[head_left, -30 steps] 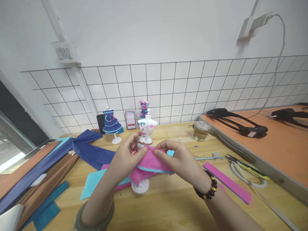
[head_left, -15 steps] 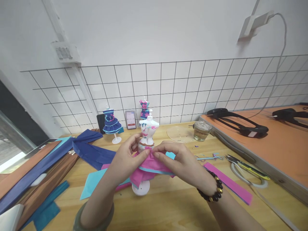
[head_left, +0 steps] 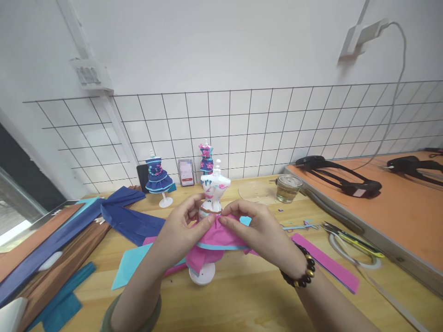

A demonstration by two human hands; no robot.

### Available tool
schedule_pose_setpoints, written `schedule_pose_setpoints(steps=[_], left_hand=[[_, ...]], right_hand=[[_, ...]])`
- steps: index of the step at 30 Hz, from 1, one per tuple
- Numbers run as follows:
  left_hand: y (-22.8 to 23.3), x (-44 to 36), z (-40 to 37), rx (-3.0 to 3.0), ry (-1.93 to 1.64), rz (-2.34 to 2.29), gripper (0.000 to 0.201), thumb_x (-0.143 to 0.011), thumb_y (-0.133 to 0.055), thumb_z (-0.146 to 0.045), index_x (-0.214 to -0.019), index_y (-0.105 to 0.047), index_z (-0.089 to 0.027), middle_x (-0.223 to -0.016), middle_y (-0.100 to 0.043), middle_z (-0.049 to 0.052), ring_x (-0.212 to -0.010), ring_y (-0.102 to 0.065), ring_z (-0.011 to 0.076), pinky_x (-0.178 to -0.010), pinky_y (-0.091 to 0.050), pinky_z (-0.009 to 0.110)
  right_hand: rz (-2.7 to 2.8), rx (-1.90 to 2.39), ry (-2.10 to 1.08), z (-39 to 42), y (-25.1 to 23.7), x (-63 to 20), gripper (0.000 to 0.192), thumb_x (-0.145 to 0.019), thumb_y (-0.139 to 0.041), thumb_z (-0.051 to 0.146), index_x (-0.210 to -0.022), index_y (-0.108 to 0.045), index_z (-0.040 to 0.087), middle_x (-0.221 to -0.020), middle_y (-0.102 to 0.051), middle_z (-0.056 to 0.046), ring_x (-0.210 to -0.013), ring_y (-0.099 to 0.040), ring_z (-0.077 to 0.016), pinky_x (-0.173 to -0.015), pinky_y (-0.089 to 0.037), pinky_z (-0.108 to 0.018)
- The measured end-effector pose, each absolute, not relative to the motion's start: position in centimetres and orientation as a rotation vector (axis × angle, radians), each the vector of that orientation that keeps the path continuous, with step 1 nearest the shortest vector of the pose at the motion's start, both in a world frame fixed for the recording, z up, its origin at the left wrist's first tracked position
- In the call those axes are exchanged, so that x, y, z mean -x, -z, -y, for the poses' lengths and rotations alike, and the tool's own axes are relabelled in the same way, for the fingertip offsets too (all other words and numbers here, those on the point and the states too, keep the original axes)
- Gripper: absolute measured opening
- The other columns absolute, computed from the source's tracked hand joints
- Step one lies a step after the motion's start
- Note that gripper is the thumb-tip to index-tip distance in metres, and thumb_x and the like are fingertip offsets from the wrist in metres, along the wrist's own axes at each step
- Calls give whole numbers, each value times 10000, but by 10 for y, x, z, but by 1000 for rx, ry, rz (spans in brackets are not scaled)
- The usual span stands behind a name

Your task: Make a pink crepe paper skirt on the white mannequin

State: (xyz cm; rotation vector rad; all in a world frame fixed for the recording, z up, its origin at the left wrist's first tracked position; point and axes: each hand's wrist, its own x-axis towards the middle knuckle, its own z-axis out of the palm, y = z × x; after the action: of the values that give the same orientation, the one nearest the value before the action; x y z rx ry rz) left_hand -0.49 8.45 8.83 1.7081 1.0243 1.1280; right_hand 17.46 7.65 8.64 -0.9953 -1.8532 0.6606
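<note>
At the middle of the wooden counter (head_left: 242, 295), a small white mannequin (head_left: 215, 189) stands upright on its round base (head_left: 202, 275), vertical axis. Around its waist: a pink crepe-paper skirt (head_left: 218, 240) with a light-blue band along the hem, flaring outward below the hands. Left hand (head_left: 180, 233) and right hand (head_left: 258, 230) meet at the waistline, fingertips nearly touching just in front of the torso; each grip is closed, pinching the top edge of the pink paper from its own side. Both hands equally near; the skirt lies directly between and under them, and the mannequin is just beyond the fingertips. Right wrist wears a dark bead bracelet (head_left: 301, 276). Nearby: dark blue paper strips (head_left: 128, 219) to the left, a pink strip (head_left: 325, 263) to the right, scissors (head_left: 349, 236) further right, a glass jar (head_left: 288, 188) behind, a finished blue dress figure (head_left: 157, 177) by the tiled wall.
</note>
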Motion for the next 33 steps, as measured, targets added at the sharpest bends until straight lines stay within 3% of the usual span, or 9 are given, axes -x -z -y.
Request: schedule_pose_setpoints(steps=[8,14,33], left_hand=[[-91,5,-82,-1676,-1145,-1027,339,-812,-598,-285,-1140,-534,-225,-1105,-649,36,-987,-610,170,-835,-491,262],[-91,4,-80,-1694,-1141,-1016,324,-813,-599,-280,-1129,-543,-231,-1153,-638,32,-1023,-600,167,-848,-481,241],[-91,2,-79,-1618,-1158,-1035,371,-791,-630,-291,-1140,-528,-216,-1123,-643,42,-981,-607,159,-821,-485,239]], right_hand=[[1915,932,-695,-73,-90,-175,86,-837,-583,204,-836,-670,204,-766,-689,16,-703,-602,-119,-649,-467,-223],[1941,848,-658,-73,-89,-176,136,-865,-545,196,-898,-676,208,-848,-703,-6,-780,-626,-137,-716,-476,-249],[1935,835,-654,-72,-92,-178,155,-837,-558,142,-879,-697,197,-840,-709,-10,-761,-624,-123,-693,-476,-233]])
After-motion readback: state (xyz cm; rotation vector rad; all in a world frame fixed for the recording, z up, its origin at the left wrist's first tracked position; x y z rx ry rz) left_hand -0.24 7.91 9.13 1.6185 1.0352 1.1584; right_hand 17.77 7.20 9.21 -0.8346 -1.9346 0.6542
